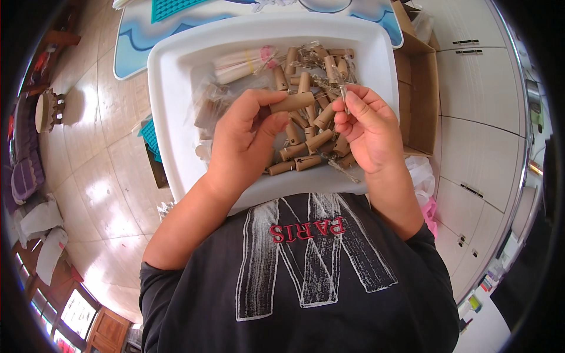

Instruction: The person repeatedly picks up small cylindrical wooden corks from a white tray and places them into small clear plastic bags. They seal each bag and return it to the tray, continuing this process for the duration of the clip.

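Note:
My left hand (235,138) grips a light brown tube (296,102) between thumb and fingers, its free end pointing right. Close beside that end, my right hand (375,129) pinches a thin, pale, string-like strand (345,101); its exact kind is too small to make out. Both hands are over a white plastic tub (160,82). Inside the tub lies a loose pile of similar brown tubes (318,140), many with tangled twine (344,170) on them. Left of the pile, a clear plastic bag (207,106) is partly hidden by my left hand.
A bundle of pale sticks (235,66) lies in the tub's far left part. Beyond stands a blue-and-white patterned table (134,44). An open cardboard box (422,100) is at the right, before white cabinets (477,88). A small stool (48,112) stands on the left.

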Demonstrator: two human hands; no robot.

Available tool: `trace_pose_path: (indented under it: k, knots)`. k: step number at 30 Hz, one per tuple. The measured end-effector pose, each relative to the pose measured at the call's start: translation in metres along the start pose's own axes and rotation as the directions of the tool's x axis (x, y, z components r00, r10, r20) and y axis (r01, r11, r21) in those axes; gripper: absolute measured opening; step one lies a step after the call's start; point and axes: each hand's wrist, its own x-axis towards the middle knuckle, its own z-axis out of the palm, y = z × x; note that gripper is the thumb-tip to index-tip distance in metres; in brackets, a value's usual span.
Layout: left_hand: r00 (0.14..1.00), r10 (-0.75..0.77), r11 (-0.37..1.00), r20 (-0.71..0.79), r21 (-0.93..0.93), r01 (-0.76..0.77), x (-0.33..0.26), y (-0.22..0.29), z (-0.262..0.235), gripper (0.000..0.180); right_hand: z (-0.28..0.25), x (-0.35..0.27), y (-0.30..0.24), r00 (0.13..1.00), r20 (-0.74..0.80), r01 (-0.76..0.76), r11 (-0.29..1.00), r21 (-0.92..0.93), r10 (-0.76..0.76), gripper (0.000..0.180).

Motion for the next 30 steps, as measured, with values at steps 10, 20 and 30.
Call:
trace_pose_path:
  k: [10,20,30]
  knots:
    - [0.921,-0.358,0.831,0.157,-0.397,0.39,0.007,0.007,-0.001,0.028,0.012,-0.002,-0.002,0.957,0.287,0.139,0.802,-0.581,0.041,0.017]
    - [0.983,-0.015,0.745,-0.184,0.654,0.134,0.036,0.007,-0.038,0.033,0.014,-0.003,0.0,0.928,0.341,0.329,0.752,-0.571,-0.147,0.024]
    - [0.891,-0.272,0.085,-0.363,0.913,0.398,0.091,-0.018,-0.057,0.034,0.02,0.01,-0.003,0.947,0.297,0.236,0.898,-0.371,-0.126,0.025]
